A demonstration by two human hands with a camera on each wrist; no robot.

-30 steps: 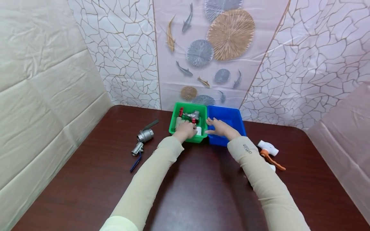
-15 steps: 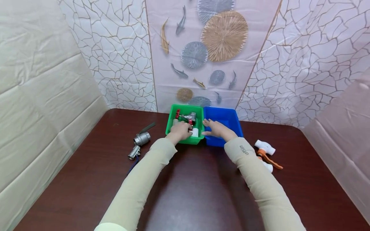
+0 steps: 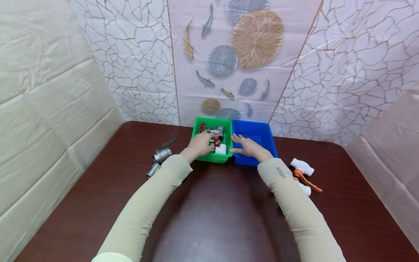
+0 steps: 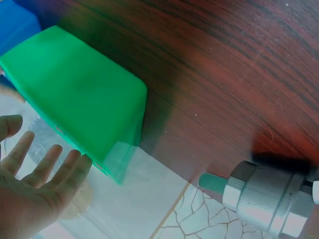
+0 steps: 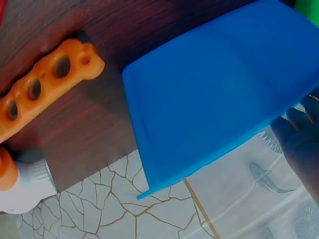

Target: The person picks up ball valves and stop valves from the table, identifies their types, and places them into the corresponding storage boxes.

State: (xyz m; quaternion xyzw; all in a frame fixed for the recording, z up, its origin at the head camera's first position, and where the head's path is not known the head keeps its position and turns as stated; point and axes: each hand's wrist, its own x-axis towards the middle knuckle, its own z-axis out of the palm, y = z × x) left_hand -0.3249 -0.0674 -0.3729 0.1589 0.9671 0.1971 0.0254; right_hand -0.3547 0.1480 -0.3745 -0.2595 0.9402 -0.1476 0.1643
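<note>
- We see the left hand (image 3: 199, 143) above the green bin (image 3: 212, 158), fingers spread, holding nothing.
- We see the right hand (image 3: 250, 147) over the near left part of the blue bin (image 3: 246, 160), fingers spread and empty.
- Inside the green bin we find red-handled valves (image 3: 217, 140) and a white fitting (image 3: 221, 149).
- On the table (image 3: 209, 218), metal valves (image 3: 162, 155) lie left, white-and-orange valves (image 3: 302, 167) right.

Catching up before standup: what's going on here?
A person's left hand is over the green bin, which holds red-handled valves and a white fitting; nothing shows in its grip. The right hand is spread over the blue bin. Metal valves lie on the table to the left, white-and-orange valves to the right.
</note>
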